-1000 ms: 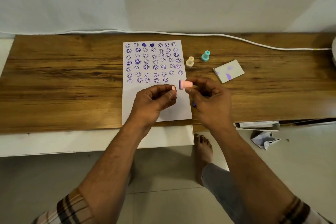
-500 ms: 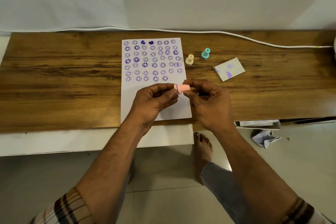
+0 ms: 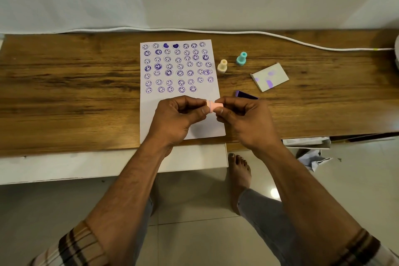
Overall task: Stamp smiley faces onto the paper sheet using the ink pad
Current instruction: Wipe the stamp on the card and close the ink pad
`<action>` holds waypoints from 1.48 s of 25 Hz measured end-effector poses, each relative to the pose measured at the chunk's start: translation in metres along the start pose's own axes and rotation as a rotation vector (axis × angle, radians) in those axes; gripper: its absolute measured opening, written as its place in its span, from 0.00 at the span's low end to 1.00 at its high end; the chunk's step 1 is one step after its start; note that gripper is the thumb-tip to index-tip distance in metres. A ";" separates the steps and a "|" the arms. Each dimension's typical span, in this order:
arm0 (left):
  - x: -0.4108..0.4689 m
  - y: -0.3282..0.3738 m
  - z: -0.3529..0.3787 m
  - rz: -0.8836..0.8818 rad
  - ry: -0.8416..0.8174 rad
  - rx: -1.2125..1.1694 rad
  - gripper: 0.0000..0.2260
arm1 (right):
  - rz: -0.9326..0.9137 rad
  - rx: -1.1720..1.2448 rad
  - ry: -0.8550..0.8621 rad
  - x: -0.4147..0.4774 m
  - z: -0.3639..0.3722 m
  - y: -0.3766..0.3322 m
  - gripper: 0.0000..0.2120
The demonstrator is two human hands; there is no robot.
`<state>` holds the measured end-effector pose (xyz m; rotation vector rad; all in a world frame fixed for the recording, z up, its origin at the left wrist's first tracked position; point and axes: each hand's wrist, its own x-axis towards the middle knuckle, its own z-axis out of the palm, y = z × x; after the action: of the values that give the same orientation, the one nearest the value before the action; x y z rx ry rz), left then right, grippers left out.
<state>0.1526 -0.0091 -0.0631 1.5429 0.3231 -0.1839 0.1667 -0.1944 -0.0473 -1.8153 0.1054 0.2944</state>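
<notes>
Both hands (image 3: pixel 216 119) on pink stamp (image 3: pixel 214 106)

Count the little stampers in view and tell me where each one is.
3. A pink stamper is held between the left hand and right hand over the paper sheet; a cream stamper and a teal stamper stand right of the sheet.

Three stamps (image 3: pixel 214 106); one paper sheet (image 3: pixel 151 119); one ink pad (image 3: pixel 246 95).
</notes>
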 end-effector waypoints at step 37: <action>0.002 -0.005 0.000 0.175 0.298 0.489 0.16 | 0.085 -0.661 0.366 0.095 -0.090 -0.001 0.44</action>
<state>0.1532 -0.0091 -0.0684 2.0792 0.3936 0.1168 0.2711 -0.2724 -0.0489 -2.5137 0.3773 0.0472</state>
